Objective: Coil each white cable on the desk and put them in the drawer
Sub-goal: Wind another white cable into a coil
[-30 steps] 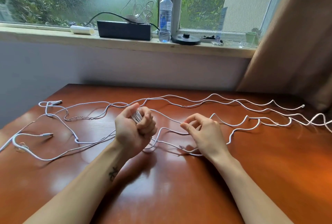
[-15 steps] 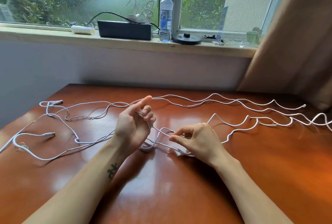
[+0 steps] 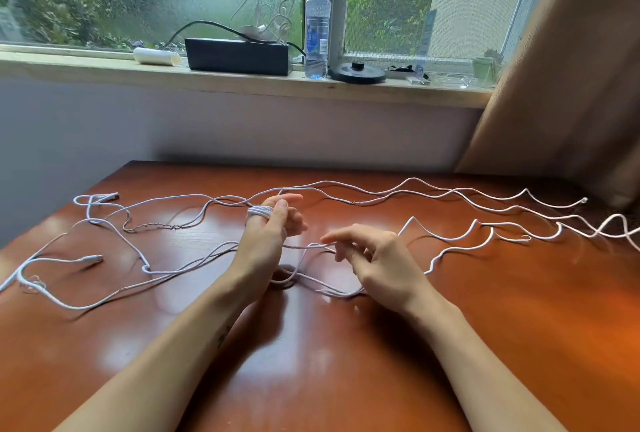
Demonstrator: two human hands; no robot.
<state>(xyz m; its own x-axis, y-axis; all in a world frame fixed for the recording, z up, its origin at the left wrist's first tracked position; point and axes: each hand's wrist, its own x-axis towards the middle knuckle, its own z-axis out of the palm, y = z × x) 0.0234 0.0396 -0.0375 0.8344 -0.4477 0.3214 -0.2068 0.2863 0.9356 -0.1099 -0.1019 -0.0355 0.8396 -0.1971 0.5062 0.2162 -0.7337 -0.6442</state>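
Reddish-brown glossy wooden surface [image 3: 311,355] below a window sill [image 3: 86,64]. The sill carries a water bottle [image 3: 316,29] and a black box [image 3: 239,55]. A curtain [image 3: 571,68] hangs at far right.

Left hand [image 3: 265,244]: raised on its edge and gripping. Several turns of the white cable [image 3: 258,211] are wound round its fingers, with the thumb laid across the turns to pin them.

Right hand [image 3: 381,265]: just right of the left hand, fingers loosely spread. A taut strand runs from the left hand to its index fingertip [image 3: 328,240]. The thumb is hidden beneath, so I cannot tell whether the strand is pinched or only draped.

The rest of this cable loops on the surface under and between both hands. It then appears to run off right of the right hand in kinked waves. Other white cables [image 3: 86,259] lie loose left of the left hand and beyond both hands, several crossing one another. No drawer in view.

Handling, as judged: thin, light and limp, with kinks that hold their shape. The smooth jacket should slide easily through fingers. The turns will likely spring open if the thumb lifts. Best hold is on the free strand close to the coil, between thumb and index, under light tension and away from the connector ends. Crossed neighbours may drag along.
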